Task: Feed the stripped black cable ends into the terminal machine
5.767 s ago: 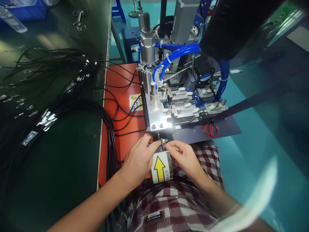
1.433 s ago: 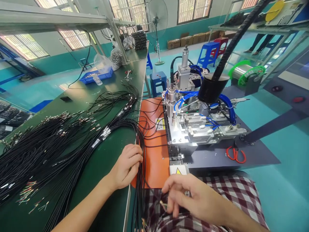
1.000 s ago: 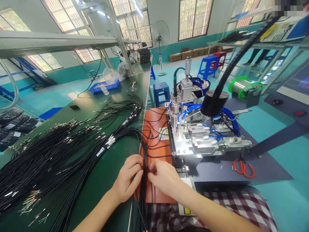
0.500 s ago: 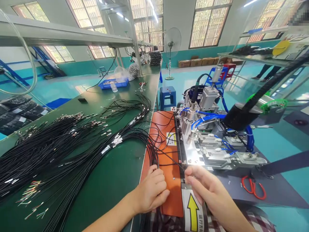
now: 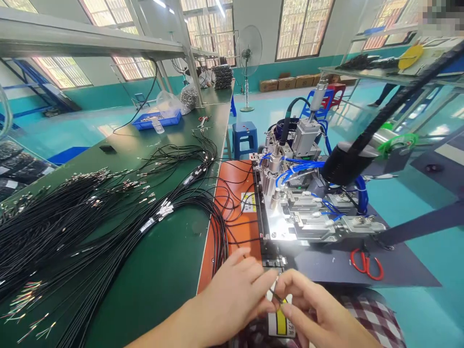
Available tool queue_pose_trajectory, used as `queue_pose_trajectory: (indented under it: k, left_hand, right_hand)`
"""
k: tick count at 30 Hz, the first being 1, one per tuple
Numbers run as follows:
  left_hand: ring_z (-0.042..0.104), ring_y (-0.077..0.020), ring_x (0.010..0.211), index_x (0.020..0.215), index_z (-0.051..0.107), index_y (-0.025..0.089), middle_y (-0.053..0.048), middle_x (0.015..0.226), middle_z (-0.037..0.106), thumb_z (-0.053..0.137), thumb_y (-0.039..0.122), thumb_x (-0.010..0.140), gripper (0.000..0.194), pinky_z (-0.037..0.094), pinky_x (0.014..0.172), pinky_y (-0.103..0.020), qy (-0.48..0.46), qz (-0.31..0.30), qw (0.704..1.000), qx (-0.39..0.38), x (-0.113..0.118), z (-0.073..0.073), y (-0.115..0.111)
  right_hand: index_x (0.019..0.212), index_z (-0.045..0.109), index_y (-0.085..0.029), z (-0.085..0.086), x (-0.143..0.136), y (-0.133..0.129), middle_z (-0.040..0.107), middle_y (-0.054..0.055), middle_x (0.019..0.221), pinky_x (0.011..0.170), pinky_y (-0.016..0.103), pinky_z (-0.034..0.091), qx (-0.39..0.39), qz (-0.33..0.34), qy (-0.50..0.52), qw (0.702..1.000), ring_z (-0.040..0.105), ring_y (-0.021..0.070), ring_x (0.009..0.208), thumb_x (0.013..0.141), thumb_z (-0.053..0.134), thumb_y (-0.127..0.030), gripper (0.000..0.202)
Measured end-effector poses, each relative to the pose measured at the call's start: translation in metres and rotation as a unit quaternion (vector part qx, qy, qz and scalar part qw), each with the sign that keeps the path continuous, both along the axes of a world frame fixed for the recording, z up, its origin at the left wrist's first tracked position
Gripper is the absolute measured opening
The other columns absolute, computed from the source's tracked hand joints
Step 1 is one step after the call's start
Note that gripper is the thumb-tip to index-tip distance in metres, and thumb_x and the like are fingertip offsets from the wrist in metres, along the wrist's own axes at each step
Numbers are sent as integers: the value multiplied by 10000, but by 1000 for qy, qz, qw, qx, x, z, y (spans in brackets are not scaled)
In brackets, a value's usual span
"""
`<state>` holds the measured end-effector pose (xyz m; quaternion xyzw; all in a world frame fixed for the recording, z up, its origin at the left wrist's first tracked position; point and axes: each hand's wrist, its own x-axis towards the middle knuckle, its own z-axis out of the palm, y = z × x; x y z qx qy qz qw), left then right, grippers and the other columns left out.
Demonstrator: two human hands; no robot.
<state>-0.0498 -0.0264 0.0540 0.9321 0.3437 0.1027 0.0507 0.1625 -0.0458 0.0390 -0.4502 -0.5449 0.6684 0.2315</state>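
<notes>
My left hand [image 5: 241, 290] and my right hand [image 5: 308, 304] meet low in front of me, over a label with a yellow arrow [image 5: 282, 323]. Both are closed on one thin black cable [image 5: 276, 295], whose short end shows between the fingertips. Just beyond my left hand, a bundle of black cables [image 5: 217, 232] curves over the orange plate [image 5: 235, 176]. From there it runs left across the green table [image 5: 174, 256]. Several loose cables arch over the plate towards the metal machine [image 5: 308, 212] on the right. My left fingertips are partly hidden.
Red-handled scissors [image 5: 366, 265] lie on the machine's grey base. A large pile of black cables [image 5: 47, 217] covers the table's left side. Farther back stand a blue tray [image 5: 155, 121], a blue stool [image 5: 244, 137] and a fan [image 5: 248, 55]. A black hose slants across the right.
My left hand has left the cable bundle and moved right to meet my right hand at the single cable. My right hand has come lower, away from the machine's edge. The view has shifted slightly.
</notes>
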Motion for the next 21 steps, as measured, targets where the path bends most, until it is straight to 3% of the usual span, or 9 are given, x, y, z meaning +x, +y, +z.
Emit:
queue_pose_trajectory:
  k: [2, 4, 6, 8, 12, 15, 18, 21]
  left_hand:
    - [489, -158, 655, 811, 529, 199, 2, 709, 548, 392, 279, 962, 219, 367, 677, -310, 21, 1, 1000, -14, 3, 0, 3]
    - [465, -154, 602, 748, 505, 191, -1, 680, 529, 375, 237, 961, 253, 334, 597, -304, 27, 16, 999, -11, 5, -2, 4]
    - [491, -171, 624, 782, 513, 190, -18, 718, 560, 419, 279, 941, 205, 347, 607, -311, 27, 32, 998, -39, 11, -1, 4]
    - [534, -192, 693, 906, 517, 190, -34, 804, 603, 462, 303, 918, 126, 380, 636, -311, -1, 47, 992, -120, 19, 1, 4]
    - [586, -171, 792, 1113, 441, 229, -18, 915, 634, 379, 231, 955, 170, 412, 628, -254, -107, 73, 938, -322, 34, 6, 4]
    - [590, -174, 779, 1153, 440, 238, -18, 865, 623, 371, 252, 958, 207, 412, 597, -242, -141, 109, 920, -349, 38, 7, 5]
    - [586, -180, 768, 1159, 452, 233, -20, 839, 611, 412, 276, 943, 224, 411, 587, -248, -163, 125, 911, -357, 44, 7, 5]
    - [579, -157, 770, 1141, 466, 248, -9, 862, 628, 402, 265, 949, 203, 425, 628, -246, -234, 116, 867, -424, 55, 5, 6]
  right_hand:
    - [949, 565, -229, 0, 9, 2, 579, -5, 747, 485, 238, 466, -4, -31, 2, 1000, 529, 135, 550, 845, 567, -467, 260]
    - [930, 592, -225, -3, 17, 4, 583, 0, 736, 517, 250, 481, 14, -62, -19, 998, 554, 151, 576, 845, 568, -464, 254]
    - [857, 604, -219, -6, 20, 6, 584, -4, 705, 553, 258, 485, 44, -76, -42, 995, 563, 152, 583, 872, 538, -430, 221]
    - [840, 596, -218, -9, 18, 7, 600, -9, 700, 570, 259, 477, 68, -71, -38, 994, 578, 153, 599, 897, 507, -368, 183]
    - [906, 577, -210, -14, 17, 12, 641, -22, 696, 621, 256, 474, 59, -89, 4, 994, 630, 155, 646, 881, 549, -283, 82]
    - [876, 585, -193, -16, 22, 15, 663, -6, 740, 638, 264, 482, 22, -128, 13, 991, 646, 160, 657, 860, 583, -300, 108]
    - [754, 580, -188, -15, 24, 14, 633, -22, 636, 579, 251, 453, 43, -142, 3, 989, 605, 143, 580, 867, 575, -303, 161]
    - [777, 597, -185, -15, 24, 15, 626, -26, 617, 547, 242, 431, 39, -137, 33, 989, 586, 136, 562, 859, 588, -313, 152]
